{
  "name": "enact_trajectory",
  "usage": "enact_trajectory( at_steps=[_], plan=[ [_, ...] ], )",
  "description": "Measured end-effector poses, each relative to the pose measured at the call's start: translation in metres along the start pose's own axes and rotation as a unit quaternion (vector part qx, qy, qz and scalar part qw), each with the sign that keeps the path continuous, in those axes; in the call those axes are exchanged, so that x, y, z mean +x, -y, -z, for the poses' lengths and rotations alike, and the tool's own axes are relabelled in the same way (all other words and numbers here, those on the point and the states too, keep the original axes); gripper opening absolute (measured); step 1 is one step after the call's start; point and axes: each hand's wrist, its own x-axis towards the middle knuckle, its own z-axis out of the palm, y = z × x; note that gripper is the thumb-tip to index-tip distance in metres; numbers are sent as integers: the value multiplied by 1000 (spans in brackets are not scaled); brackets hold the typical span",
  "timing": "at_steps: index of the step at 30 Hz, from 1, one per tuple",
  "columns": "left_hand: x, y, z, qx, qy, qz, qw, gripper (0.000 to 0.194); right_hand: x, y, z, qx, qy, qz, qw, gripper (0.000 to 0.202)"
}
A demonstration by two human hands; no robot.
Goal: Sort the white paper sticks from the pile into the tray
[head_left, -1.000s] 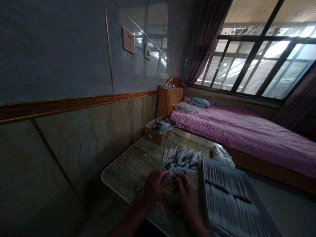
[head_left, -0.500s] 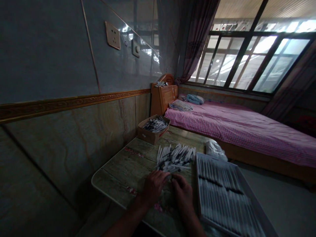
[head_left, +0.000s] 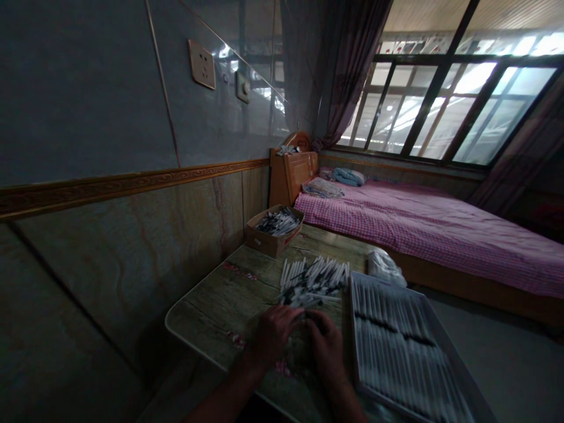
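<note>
My left hand (head_left: 275, 330) and my right hand (head_left: 325, 339) meet fingertip to fingertip low over the table. The fingers of both are closed in a pinch. Whatever is between them is too dark and small to name. Just beyond lies a pile of white and black pen-like sticks (head_left: 315, 281), some lined up side by side, others lying crosswise. To the right of my right hand, a shallow pale tray (head_left: 353, 338) holds rows of similar slim pieces, with a dark band across the middle.
On the table (head_left: 207, 314), a cardboard box (head_left: 264, 244) full of similar sticks stands at the far left corner near the wall. A crumpled clear plastic bag (head_left: 385, 267) lies behind the tray. Past the table is a bed (head_left: 418, 229) with a pink checked cover.
My fingertips have drawn slightly closer together, and the light spot between them no longer shows. Pile, tray and box stay where they were.
</note>
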Motion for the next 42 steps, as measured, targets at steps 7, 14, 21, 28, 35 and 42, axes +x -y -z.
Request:
enact_trajectory(
  at_steps=[7,14,21,28,35,42],
  plan=[
    [-1,1,-3,-3,-7,8,1000,24,-1,-2,2,-19,-37,15,999,24],
    [-1,3,-5,2,-7,6,1000,24,2,-4,2,3,-36,3,999,21],
    [-3,4,-8,4,-4,15,1000,24,2,-4,-2,22,-12,-20,999,20],
    [-2,3,-5,14,-7,5,1000,26,2,-4,-2,13,6,-30,999,20],
    [-4,7,-11,9,-9,-5,1000,22,2,-9,-1,-19,7,-11,1000,17],
    [-4,7,-10,13,-7,-18,1000,20,0,-8,5,-100,45,84,990,21]
  ],
)
